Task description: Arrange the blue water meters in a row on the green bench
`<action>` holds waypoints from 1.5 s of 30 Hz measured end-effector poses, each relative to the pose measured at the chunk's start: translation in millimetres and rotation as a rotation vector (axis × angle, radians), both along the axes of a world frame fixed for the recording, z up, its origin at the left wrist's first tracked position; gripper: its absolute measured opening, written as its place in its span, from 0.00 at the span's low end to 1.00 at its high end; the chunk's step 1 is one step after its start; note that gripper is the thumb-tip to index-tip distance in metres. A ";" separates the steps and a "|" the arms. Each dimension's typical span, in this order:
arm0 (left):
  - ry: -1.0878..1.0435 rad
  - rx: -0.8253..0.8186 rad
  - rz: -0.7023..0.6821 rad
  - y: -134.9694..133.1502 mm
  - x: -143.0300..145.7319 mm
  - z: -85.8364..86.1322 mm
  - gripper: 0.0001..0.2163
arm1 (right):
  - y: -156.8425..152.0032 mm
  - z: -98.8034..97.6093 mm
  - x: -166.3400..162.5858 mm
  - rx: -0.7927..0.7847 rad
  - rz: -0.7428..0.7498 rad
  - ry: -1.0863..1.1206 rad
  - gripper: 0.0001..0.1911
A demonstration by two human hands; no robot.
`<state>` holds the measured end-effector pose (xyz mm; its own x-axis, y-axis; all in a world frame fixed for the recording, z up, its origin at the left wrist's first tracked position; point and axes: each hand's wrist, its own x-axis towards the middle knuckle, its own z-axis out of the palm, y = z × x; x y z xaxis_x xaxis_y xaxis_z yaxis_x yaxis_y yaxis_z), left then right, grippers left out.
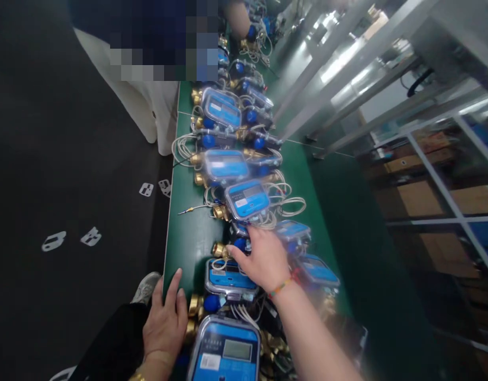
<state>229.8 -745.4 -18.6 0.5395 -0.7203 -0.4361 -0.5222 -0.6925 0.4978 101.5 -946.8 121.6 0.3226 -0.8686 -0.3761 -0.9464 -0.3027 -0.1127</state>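
Fingers of the right hand (263,259) spread flat on a meter (247,199), gripping nothing; left hand (165,323) lies open on the table edge (170,248).

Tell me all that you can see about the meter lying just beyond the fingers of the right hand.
The meter has a blue face with a small white label under a clear, rounded cover, and a brass fitting at its left end. White cables coil at its right. It lies flat, slightly turned, in the row on the green bench. The right hand is spread just before it; contact is unclear.
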 end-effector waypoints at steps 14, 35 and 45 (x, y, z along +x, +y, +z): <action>-0.191 -0.150 -0.080 1.5 -8.4 1.8 0.20 | -1.1 -26.4 -3.8 -0.167 0.009 0.077 0.30; -0.218 -0.211 -0.097 8.8 -17.5 -7.1 0.24 | -48.8 -32.3 32.7 -0.331 -0.033 0.203 0.53; -0.264 -0.238 -0.114 8.1 -16.6 -4.9 0.26 | -48.3 -32.0 31.3 -0.351 0.002 0.219 0.52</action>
